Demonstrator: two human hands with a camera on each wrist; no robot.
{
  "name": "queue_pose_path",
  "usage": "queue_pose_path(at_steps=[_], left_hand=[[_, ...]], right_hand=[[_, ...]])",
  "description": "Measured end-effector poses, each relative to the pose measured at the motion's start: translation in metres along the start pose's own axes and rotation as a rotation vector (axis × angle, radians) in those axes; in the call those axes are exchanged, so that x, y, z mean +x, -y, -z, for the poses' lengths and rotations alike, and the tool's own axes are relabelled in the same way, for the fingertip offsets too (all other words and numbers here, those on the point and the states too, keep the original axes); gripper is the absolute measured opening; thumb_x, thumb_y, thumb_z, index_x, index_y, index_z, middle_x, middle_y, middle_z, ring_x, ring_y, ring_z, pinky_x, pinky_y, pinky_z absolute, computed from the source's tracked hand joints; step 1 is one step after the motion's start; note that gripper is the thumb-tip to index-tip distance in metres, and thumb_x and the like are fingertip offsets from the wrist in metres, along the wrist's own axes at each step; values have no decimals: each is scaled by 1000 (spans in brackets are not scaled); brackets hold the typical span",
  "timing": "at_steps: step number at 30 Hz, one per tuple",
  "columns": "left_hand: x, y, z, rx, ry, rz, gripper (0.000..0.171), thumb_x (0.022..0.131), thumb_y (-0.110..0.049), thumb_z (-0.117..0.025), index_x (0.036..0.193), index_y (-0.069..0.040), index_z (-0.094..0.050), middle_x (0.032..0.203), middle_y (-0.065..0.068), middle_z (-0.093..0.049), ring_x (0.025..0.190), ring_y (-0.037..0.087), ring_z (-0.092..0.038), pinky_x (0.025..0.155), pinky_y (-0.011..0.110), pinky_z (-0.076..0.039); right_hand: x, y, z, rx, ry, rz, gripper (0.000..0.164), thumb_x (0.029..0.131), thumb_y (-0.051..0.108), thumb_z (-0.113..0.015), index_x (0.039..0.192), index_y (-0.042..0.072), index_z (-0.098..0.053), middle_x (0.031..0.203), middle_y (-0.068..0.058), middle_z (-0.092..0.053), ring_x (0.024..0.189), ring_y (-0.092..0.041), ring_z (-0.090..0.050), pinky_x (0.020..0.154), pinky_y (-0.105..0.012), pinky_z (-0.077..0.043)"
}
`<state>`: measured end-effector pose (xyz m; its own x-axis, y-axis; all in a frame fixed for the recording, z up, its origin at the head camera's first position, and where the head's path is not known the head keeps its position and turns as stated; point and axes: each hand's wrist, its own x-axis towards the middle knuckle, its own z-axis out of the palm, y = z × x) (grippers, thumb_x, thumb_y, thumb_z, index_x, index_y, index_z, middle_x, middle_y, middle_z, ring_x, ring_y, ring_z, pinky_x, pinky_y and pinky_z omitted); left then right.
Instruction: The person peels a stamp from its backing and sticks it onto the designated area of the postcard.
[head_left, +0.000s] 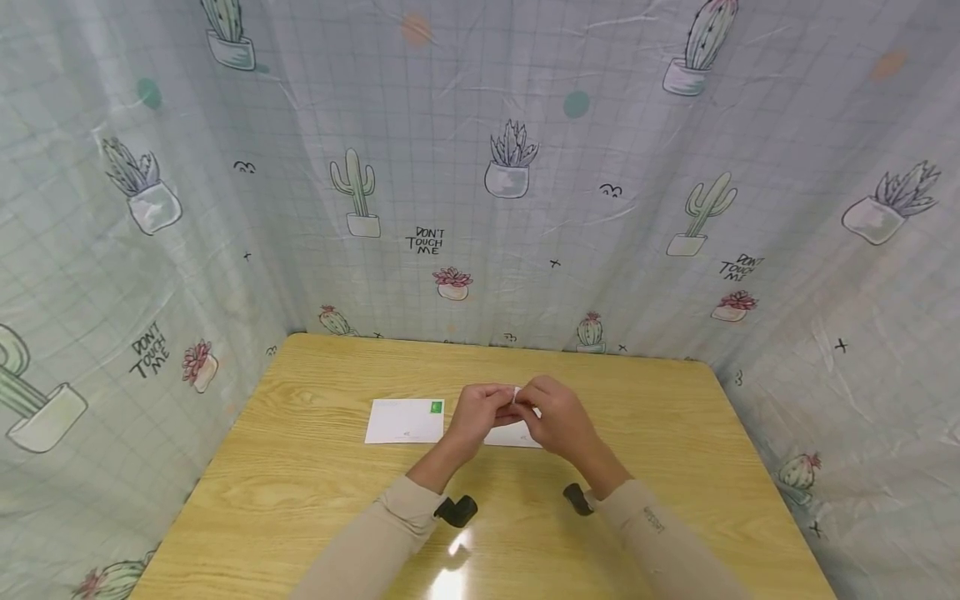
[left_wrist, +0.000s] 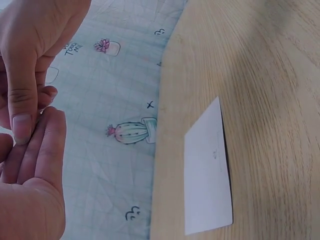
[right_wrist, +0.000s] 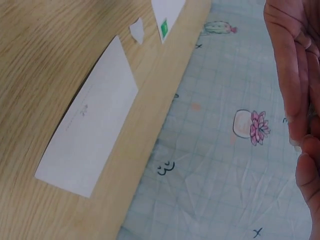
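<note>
Both hands meet above the table in the head view, around a small white piece (head_left: 516, 395) that looks like paper. My left hand (head_left: 480, 412) holds it from one side, its fingers extended under the piece in the left wrist view. From the other side my right hand (head_left: 557, 418) pinches it, thumb pointing down onto the left fingers. Fingers hide most of the piece. Below the hands lies a white envelope (head_left: 512, 436) with small grey print, partly covered by them in the head view. Left of it is another white envelope (head_left: 401, 423), bearing a green stamp (head_left: 437, 407) in its upper right corner.
A small torn white scrap (right_wrist: 137, 31) lies on the table between the two envelopes. The wooden table (head_left: 315, 483) meets a curtain (head_left: 465, 208) printed with cacti at its back edge. Dark wrist mounts (head_left: 457, 511) hang at both sleeves.
</note>
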<state>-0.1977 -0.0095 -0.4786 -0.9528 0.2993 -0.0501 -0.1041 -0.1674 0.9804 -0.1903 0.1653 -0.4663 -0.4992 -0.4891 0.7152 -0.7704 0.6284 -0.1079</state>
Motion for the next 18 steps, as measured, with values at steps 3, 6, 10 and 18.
queue_pose_path(at_steps=[3, 6, 10, 18], left_hand=[[-1, -1, 0, 2, 9, -4, 33, 108, -13, -53, 126, 10, -69, 117, 24, -76, 92, 10, -77, 92, 37, -63], [-2, -2, -1, 23, 11, -14, 34, 109, -14, -52, 124, 10, -70, 114, 21, -77, 91, 8, -77, 92, 36, -64], [-3, -2, -1, 33, 11, -21, 34, 110, -15, -51, 123, 10, -71, 112, 20, -78, 91, 7, -76, 91, 35, -64], [-4, -4, -2, 1, 1, 0, 34, 109, -10, -51, 130, 12, -66, 118, 27, -75, 94, 10, -76, 93, 37, -63]], right_hand=[[0, 0, 0, -13, 9, -2, 16, 79, 4, -89, 82, 7, -73, 80, -4, -69, 72, -17, -63, 64, -29, -57], [0, 1, 0, -38, 22, -9, 18, 80, 5, -89, 82, 7, -72, 80, -3, -68, 72, -16, -63, 64, -29, -57], [0, 0, -1, -46, 28, -15, 19, 80, 6, -89, 84, 7, -70, 80, -3, -67, 72, -16, -62, 64, -28, -56], [-1, -5, -2, -14, 53, 3, 14, 83, 2, -85, 85, 5, -71, 82, -4, -69, 73, -16, -63, 64, -29, -57]])
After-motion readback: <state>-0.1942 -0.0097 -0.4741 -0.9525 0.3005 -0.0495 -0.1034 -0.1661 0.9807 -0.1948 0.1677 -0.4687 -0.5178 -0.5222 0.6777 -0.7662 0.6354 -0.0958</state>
